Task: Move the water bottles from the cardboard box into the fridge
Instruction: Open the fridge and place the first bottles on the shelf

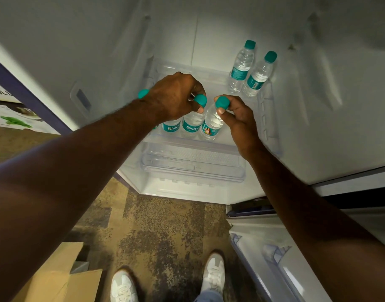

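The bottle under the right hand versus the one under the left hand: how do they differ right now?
The bottle under the right hand leans left, pinched at its cap by the right hand; the bottle under the left hand stands closer to upright, with the left hand gripping near its cap. The right one shows a pictured label side, the left one the Bisleri lettering. The right one ends the front row. Both are clear with teal caps, on the fridge shelf.

Clear glossy plastic bottles (240, 68); smooth white plastic fridge (100, 51); matt cardboard box (56, 277).
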A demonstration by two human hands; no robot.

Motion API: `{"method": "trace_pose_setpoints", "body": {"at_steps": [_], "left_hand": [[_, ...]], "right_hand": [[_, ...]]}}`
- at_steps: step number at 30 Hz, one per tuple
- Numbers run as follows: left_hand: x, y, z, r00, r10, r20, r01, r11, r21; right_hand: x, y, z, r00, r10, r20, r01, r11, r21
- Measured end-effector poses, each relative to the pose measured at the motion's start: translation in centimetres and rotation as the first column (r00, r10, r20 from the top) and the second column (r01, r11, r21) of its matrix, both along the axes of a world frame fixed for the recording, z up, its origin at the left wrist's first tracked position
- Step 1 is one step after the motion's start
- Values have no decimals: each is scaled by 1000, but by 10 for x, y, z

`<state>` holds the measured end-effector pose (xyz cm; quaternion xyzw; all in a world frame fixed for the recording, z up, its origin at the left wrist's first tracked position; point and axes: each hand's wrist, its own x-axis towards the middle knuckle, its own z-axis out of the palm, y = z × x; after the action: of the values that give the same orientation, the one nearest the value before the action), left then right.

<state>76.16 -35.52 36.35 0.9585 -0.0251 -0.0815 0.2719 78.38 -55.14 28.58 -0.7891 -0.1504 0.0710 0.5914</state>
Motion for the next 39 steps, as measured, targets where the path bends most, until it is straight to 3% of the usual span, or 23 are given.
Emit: {"method": "trace_pose_setpoints", "body": {"at_steps": [5, 14, 22, 29, 39], "left_hand": [[-1, 5, 0, 1000, 7, 0, -7, 1000, -10], [-4, 8, -3, 999, -22, 28, 21, 1000, 18], [-4, 11, -3, 999, -33, 15, 33, 999, -2], [-3, 10, -4, 1000, -3, 9, 4, 1000, -15], [-3, 14, -4, 1000, -14, -9, 13, 999, -53]], "right_hand": [[1, -1, -1, 1000, 4, -7, -4, 1000, 9], [-7, 11, -1, 970, -211, 123, 220, 974, -62], [-2, 4, 7, 989, -54, 137, 62, 996, -56], [-7, 8, -8, 973, -208, 102, 219, 969, -112], [-14, 11, -10, 983, -110, 146, 125, 987, -103]]}}
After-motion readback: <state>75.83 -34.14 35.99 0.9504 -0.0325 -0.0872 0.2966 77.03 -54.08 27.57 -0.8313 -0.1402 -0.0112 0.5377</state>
